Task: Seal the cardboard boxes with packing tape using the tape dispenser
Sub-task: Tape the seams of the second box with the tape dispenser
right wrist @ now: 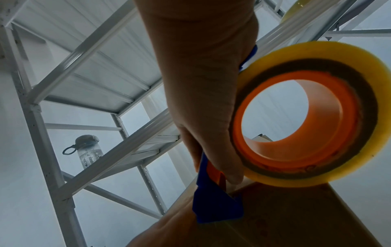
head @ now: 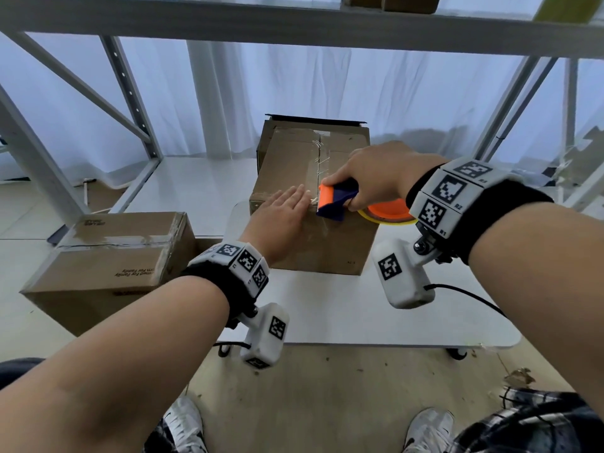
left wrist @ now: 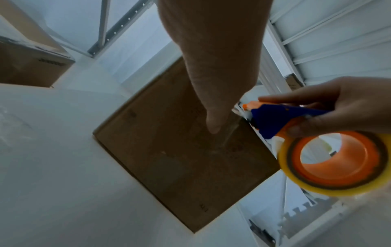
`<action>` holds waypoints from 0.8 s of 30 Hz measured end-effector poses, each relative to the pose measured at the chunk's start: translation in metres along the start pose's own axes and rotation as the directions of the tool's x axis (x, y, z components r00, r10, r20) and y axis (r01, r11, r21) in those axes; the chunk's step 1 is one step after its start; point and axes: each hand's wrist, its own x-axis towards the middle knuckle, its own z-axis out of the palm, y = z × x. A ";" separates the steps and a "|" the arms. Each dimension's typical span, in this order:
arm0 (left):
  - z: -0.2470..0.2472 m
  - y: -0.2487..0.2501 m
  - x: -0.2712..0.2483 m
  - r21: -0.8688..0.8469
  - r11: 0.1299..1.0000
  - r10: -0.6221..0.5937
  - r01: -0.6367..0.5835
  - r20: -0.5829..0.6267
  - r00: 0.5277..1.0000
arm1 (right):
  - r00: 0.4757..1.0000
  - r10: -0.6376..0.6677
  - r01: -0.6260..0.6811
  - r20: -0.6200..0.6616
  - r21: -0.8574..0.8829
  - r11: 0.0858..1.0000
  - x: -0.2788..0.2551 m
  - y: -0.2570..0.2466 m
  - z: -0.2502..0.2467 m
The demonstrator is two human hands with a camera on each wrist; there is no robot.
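A brown cardboard box (head: 287,165) stands on the white table (head: 359,308), with clear tape (head: 318,158) running along its top seam. My left hand (head: 281,212) lies flat, fingers straight, on the box top at its near edge. My right hand (head: 372,178) grips the blue and orange tape dispenser (head: 333,201), whose toothed blade sits at the near top edge of the box beside my left fingertips. The yellow tape roll (left wrist: 336,163) on its orange core hangs off the dispenser to the right. In the right wrist view the roll (right wrist: 306,117) fills the frame above the box (right wrist: 285,217).
A second taped cardboard box (head: 111,256) stands to the left, lower than the table. A white metal shelf frame (head: 130,93) rises behind and overhead. A water bottle (right wrist: 87,150) stands on a shelf. My shoes (head: 183,423) are on the floor below the table edge.
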 end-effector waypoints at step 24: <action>-0.009 0.003 -0.001 -0.030 0.999 -0.013 0.014 0.048 0.999 | 0.998 0.042 -0.045 0.050 0.066 0.997 -0.014 0.018 0.014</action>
